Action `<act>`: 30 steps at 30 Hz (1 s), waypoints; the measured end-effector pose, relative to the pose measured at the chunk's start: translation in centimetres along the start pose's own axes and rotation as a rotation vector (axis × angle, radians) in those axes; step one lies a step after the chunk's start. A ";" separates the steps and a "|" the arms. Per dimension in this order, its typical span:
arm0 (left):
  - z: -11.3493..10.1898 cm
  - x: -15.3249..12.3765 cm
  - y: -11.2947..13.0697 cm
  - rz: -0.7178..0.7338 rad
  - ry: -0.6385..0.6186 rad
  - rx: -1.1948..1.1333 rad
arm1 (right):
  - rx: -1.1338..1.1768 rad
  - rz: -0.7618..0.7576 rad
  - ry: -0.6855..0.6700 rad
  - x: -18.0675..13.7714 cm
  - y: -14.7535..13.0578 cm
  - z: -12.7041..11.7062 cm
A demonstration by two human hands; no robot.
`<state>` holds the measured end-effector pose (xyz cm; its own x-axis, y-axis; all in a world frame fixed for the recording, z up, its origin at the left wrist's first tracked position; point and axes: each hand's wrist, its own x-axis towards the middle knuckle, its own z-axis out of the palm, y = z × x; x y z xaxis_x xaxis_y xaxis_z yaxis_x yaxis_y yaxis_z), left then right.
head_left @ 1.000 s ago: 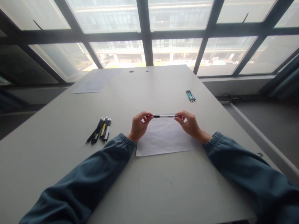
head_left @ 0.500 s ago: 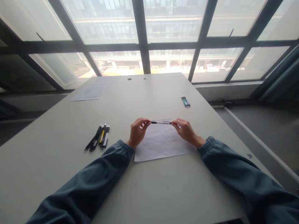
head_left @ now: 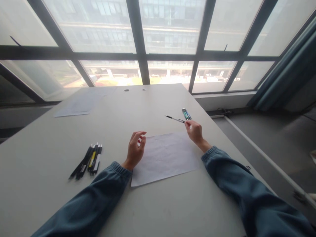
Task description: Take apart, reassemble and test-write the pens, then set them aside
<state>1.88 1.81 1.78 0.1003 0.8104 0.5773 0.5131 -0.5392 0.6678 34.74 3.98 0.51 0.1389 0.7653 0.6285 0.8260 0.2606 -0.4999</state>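
Observation:
My right hand (head_left: 195, 131) pinches one end of a black and white pen (head_left: 174, 118), whose other end points left and slightly up over the table. Just beyond that hand lie several green and blue pens (head_left: 186, 114), side by side. My left hand (head_left: 135, 148) hovers at the left edge of a white sheet of paper (head_left: 165, 158), fingers curved and apart with nothing in them. To its left a group of several black pens (head_left: 86, 161) rests on the table, one with a yellow part and one with a white part.
The white table (head_left: 158, 204) reaches back to large windows. More paper (head_left: 76, 105) lies at the far left. Two small round fittings sit near the far edge. At right, a blue curtain (head_left: 274, 72) hangs beyond the table, with a pale strip along the floor.
My left hand has let go of the pen and drawn back left. My right hand keeps the pen and has moved toward the green and blue pens. The view has shifted slightly.

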 end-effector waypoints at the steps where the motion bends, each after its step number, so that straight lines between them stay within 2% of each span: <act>1: 0.0 0.1 0.0 -0.005 -0.009 -0.001 | -0.036 0.083 0.034 0.9 1.0 -0.2; 5: 0.1 0.4 -0.1 -0.011 -0.021 0.005 | -0.208 0.406 0.084 3.8 4.7 -1.0; 8: 0.3 0.6 -0.2 -0.016 -0.028 0.018 | -0.309 0.547 0.051 5.4 6.6 -1.0; 18: 0.4 0.7 -0.9 -0.033 -0.045 0.019 | -0.379 0.637 -0.073 7.2 9.0 1.3; 30: 0.3 0.8 -0.7 -0.030 -0.058 0.010 | -0.388 0.579 -0.187 6.7 8.7 1.3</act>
<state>1.81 2.88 1.63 0.1339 0.8385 0.5282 0.5252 -0.5120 0.6797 42.10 12.10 -0.42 0.5462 0.8143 0.1966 0.7872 -0.4188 -0.4527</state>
